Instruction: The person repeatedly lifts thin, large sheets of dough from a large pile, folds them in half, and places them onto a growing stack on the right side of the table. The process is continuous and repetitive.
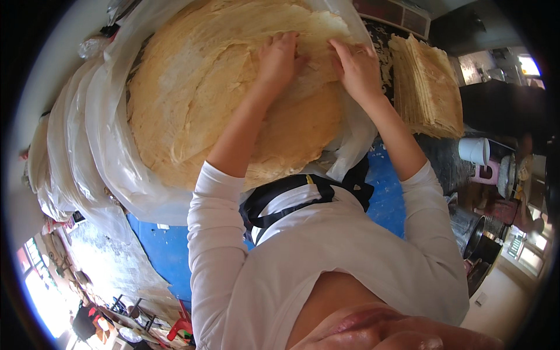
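A broad stack of thin, round, pale-brown flatbread sheets (197, 109) lies before me, with uneven, layered edges. My left hand (280, 59) rests over the stack's upper middle, fingers bent down; whether they pinch a sheet is hidden. Near the right edge of the stack is my right hand (356, 70), its thumb and forefinger spread, with nothing plainly held. Clear plastic sheeting (118, 131) surrounds the round stack on its left and right. To the right of my right hand stands a pile of folded flatbread sheets (426, 87) with layered edges.
More plastic-wrapped bundles (57, 144) line the left side. Blue flooring (159, 249) shows below. A white cup or mug (474, 151), a pink stool-like object (485, 172) and a metal pot (468, 227) are at the right. A red plastic chair or stool (180, 326) is lower left.
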### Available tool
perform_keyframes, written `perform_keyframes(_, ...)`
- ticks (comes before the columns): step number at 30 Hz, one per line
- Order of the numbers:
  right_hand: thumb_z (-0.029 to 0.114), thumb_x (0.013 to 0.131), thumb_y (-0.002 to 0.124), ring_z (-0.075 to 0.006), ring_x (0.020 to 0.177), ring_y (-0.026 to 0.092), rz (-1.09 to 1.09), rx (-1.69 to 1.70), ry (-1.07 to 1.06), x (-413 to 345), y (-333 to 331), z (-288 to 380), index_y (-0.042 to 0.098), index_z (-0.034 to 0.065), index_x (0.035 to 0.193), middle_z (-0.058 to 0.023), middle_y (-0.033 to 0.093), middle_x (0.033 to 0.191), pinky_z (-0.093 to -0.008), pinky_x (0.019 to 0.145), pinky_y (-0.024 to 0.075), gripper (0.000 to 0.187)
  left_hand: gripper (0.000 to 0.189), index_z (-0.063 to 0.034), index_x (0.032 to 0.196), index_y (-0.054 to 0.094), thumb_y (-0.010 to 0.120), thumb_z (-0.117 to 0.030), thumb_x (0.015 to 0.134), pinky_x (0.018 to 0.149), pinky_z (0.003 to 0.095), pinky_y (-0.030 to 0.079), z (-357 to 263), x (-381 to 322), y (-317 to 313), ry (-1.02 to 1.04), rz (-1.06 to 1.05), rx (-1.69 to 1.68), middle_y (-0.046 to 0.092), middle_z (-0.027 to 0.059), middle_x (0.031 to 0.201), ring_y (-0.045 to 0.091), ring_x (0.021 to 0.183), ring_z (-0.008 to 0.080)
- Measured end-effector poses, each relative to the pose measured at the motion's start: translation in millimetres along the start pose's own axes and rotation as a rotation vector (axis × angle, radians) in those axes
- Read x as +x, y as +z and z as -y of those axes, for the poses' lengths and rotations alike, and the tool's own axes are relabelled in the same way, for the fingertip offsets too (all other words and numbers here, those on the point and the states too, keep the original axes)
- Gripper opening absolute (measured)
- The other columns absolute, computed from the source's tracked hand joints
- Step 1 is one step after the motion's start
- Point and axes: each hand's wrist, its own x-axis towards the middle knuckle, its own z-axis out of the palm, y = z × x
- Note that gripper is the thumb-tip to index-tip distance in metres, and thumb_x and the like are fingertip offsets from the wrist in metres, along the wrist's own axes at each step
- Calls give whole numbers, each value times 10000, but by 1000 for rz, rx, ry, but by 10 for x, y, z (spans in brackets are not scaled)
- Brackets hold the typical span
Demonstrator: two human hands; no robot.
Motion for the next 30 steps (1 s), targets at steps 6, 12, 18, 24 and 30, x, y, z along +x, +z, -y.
perform_keyframes(6,252,955,689,-234,991,702,-95,200,49,-104,230,-106,602,134,1260,-7,741,1093,-409,968,470,339,291,-101,1029,741,774,-95,740,874,415,507,71,-57,-251,-85,246,-279,683,66,1102,583,1065,305)
perform_keyframes(12,333,936,716,-237,995,700,-110,295,68,-95,277,-115,622,151,1250,10,739,1099,-412,965,469,375,374,-122,942,776,717,106,651,937,366,512,154,-224,-707,64,390,-222,669,34,1179,542,1190,285)
perform_keyframes(18,360,928,723,-219,990,702,-54,233,71,-105,318,-137,614,176,1288,20,728,1150,-422,985,463,419,230,-170,957,790,754,-59,760,1086,451,420,65,-404,-836,163,404,-31,600,21,1372,431,1386,286)
perform_keyframes(24,322,941,711,-221,1105,665,-27,170,54,-51,145,-81,629,167,1282,-8,704,1214,-430,1007,463,384,266,-189,1122,754,740,-302,881,1163,515,312,-102,-616,-920,254,359,147,551,21,1452,410,1424,288)
perform_keyframes(30,284,983,631,-279,1241,593,-70,225,-46,24,-54,236,620,122,1280,-56,672,1257,-446,1061,444,338,564,-143,1420,566,597,-471,962,1201,522,229,-123,-792,-942,226,345,387,490,23,1527,382,1458,254)
